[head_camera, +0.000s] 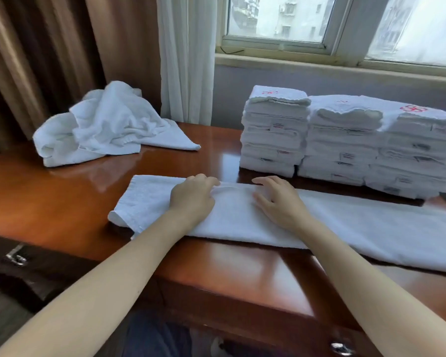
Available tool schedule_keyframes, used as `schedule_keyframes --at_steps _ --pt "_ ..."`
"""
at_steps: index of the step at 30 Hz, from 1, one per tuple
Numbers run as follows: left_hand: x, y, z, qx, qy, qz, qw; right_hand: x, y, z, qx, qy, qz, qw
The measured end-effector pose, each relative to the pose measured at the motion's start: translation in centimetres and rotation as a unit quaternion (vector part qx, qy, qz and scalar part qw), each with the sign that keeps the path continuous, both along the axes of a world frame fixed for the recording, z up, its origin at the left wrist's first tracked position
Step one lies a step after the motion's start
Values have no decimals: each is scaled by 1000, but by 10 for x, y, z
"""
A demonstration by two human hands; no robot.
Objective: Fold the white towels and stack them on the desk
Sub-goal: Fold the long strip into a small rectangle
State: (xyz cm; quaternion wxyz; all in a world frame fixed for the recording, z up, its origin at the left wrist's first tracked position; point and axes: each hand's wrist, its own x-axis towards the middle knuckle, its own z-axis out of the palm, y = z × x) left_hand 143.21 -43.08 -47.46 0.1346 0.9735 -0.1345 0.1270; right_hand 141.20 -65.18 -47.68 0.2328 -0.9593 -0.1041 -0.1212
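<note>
A white towel, folded lengthwise into a long strip, lies across the front of the reddish wooden desk. My left hand rests on the strip left of its middle, fingers curled over the far edge and pinching the fabric. Just to its right, my right hand presses flat on the strip with fingers spread. Three stacks of folded white towels stand side by side at the back right. A crumpled pile of unfolded white towels sits at the back left.
Brown curtains and a white sheer curtain hang behind the desk, with a window above the stacks. A dark drawer front with a metal handle is at the lower left. Bare desk surface lies between pile and strip.
</note>
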Motion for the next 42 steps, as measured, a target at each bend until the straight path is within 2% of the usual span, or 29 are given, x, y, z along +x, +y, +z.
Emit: schedule_keyframes --at_steps 3,7,12,16,20,24,27,30,33,36,42 --pt "-11 25 10 -23 30 3 999 -2 31 2 36 -23 49 998" --pt "-25 65 19 -60 77 34 995 3 77 2 21 -17 118 993" --pt "-32 107 37 -18 140 81 987 13 112 4 16 -78 114 990" --pt "-27 131 50 -20 104 131 986 24 126 9 55 -100 74 991" --pt "-12 139 45 -34 41 160 986 37 134 10 14 -104 41 994" --pt "-2 131 21 17 26 203 979 37 139 0 -32 -85 37 995" --pt "-1 117 6 -44 -34 137 989 32 140 -4 -14 -106 61 992" --pt "0 103 -8 -88 5 31 996 31 135 -5 -21 -70 71 995" --pt "3 99 -21 4 74 38 997 32 129 -8 -61 21 86 994" --pt "8 102 -24 52 90 58 993 35 127 -14 -111 82 111 984" --pt "15 110 -23 48 99 67 992 43 137 -18 -92 26 93 991"
